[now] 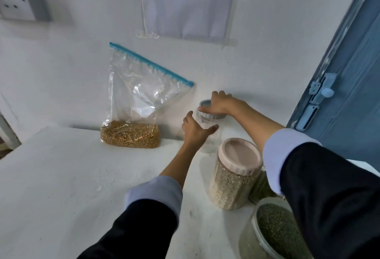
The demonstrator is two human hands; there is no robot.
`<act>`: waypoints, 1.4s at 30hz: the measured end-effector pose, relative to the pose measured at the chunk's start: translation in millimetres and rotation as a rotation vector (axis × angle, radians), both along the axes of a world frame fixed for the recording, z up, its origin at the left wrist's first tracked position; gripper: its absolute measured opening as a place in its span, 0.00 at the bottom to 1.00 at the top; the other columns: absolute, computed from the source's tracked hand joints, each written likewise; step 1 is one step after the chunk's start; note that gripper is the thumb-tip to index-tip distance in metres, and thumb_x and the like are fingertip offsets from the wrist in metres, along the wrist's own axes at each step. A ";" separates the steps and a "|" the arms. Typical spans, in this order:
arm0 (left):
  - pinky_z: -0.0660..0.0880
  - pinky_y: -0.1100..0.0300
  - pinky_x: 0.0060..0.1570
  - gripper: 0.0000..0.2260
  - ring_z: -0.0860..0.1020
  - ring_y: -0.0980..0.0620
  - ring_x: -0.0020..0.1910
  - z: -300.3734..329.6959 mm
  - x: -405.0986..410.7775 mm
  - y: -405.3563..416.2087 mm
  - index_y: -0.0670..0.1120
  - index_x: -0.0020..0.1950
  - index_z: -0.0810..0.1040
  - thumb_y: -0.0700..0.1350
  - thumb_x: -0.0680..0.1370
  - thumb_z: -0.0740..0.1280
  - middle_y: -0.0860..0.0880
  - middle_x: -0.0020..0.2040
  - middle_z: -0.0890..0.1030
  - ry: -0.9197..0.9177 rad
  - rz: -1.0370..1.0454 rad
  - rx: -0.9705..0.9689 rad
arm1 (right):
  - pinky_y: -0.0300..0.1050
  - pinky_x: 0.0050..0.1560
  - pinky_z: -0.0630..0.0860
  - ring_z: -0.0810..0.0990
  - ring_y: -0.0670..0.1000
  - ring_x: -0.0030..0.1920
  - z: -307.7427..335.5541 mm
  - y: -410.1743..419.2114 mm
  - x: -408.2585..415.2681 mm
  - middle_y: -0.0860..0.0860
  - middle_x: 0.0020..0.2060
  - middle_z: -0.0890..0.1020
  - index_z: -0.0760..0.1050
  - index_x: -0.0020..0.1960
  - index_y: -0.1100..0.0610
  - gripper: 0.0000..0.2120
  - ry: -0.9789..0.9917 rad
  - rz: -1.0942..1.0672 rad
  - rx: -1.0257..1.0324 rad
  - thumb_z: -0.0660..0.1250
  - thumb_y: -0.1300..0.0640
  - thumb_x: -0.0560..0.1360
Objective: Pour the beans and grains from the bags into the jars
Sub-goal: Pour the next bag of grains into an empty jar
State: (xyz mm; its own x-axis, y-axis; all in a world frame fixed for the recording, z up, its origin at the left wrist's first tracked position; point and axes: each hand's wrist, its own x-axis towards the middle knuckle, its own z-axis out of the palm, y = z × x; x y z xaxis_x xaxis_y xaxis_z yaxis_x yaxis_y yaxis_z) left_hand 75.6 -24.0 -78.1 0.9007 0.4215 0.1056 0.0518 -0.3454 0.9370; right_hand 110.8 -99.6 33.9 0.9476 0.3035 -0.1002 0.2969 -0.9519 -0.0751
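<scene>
Gripping the empty jar [208, 133] from two sides, both hands work at the far edge of the white bench [61, 186], close to the wall [61, 73]. The left hand [194, 130] wraps the clear glass body: its thumb lies across the near face and its fingers [188, 117] curl round the 9 o'clock side. The right hand [221, 105] sits on top, its fingers clamped over the grey lid [213, 115], which is still on the jar. Both forearms are bare up to pale cuffs and dark sleeves.

At 9 o'clock of the empty jar, just beside it, stands the bag [133, 106]. It is a clear zip bag with a teal seal strip [151, 64] running slantwise along its top, and it leans back against the wall. Golden-brown grain [129, 136] fills only its bottom portion; the upper film is slack and creased.

At 6 o'clock of the empty jar stands a closed jar [232, 180] with a pink lid [239, 154], filled with pale grain. At 5 o'clock of that, at the frame's lower edge, is an open container [267, 232] holding greenish beans. Between these two, partly hidden by the right sleeve, lies more greenish material; what holds it cannot be determined.

A blue door [349, 73] with a latch stands at 3 o'clock. A socket plate [14, 1] is fixed to the wall at 10 o'clock.
</scene>
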 end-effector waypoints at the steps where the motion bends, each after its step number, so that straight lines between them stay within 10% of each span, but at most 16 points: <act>1: 0.62 0.47 0.70 0.45 0.61 0.44 0.72 0.0 5.3 -2.7 0.41 0.74 0.55 0.50 0.67 0.78 0.42 0.72 0.63 -0.011 -0.045 0.032 | 0.54 0.68 0.62 0.61 0.62 0.71 -3.9 3.1 3.4 0.60 0.72 0.58 0.55 0.75 0.60 0.40 0.033 -0.015 0.003 0.58 0.33 0.75; 10: 0.62 0.55 0.66 0.41 0.62 0.46 0.65 -9.3 13.3 9.2 0.45 0.70 0.64 0.54 0.63 0.79 0.46 0.65 0.69 -0.077 -0.056 0.258 | 0.48 0.60 0.68 0.65 0.58 0.66 -1.7 19.5 2.8 0.59 0.67 0.59 0.67 0.70 0.55 0.29 0.111 0.027 -0.073 0.62 0.38 0.75; 19: 0.79 0.50 0.53 0.44 0.78 0.49 0.57 -27.2 -28.5 45.8 0.44 0.64 0.62 0.55 0.56 0.82 0.47 0.58 0.76 -0.117 -0.218 -0.024 | 0.47 0.48 0.69 0.68 0.56 0.50 2.1 43.7 -42.0 0.58 0.59 0.64 0.68 0.68 0.57 0.31 0.101 0.107 -0.163 0.62 0.37 0.74; 28: 0.77 0.57 0.55 0.36 0.79 0.56 0.55 -23.2 -98.1 71.4 0.45 0.64 0.71 0.55 0.61 0.78 0.51 0.56 0.80 -0.148 -0.176 0.064 | 0.51 0.52 0.72 0.70 0.60 0.65 -17.4 81.6 -103.8 0.58 0.66 0.64 0.52 0.74 0.59 0.52 0.149 -0.043 0.113 0.68 0.29 0.64; 33: 0.71 0.73 0.45 0.23 0.74 0.66 0.46 -14.2 -140.4 77.6 0.48 0.56 0.68 0.35 0.69 0.75 0.59 0.47 0.74 -0.174 -0.152 0.084 | 0.60 0.65 0.69 0.63 0.62 0.70 -25.2 93.2 -154.0 0.59 0.68 0.61 0.51 0.74 0.64 0.47 -0.052 0.051 0.008 0.60 0.30 0.72; 42: 0.73 0.73 0.40 0.30 0.76 0.61 0.48 -15.5 -195.1 80.4 0.45 0.62 0.68 0.47 0.66 0.79 0.55 0.50 0.76 -0.147 -0.081 0.083 | 0.55 0.60 0.72 0.66 0.58 0.65 -45.6 87.7 -191.7 0.56 0.65 0.64 0.62 0.71 0.63 0.37 -0.275 0.271 0.059 0.57 0.35 0.75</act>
State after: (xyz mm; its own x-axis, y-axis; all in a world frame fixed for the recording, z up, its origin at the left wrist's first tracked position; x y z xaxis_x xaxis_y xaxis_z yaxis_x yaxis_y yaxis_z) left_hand -119.5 56.4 -93.6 0.9038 0.3322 0.2697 -0.1148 -0.4190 0.9007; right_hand -80.9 -11.9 -11.7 0.8216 0.5437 0.1713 0.5534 -0.8329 -0.0106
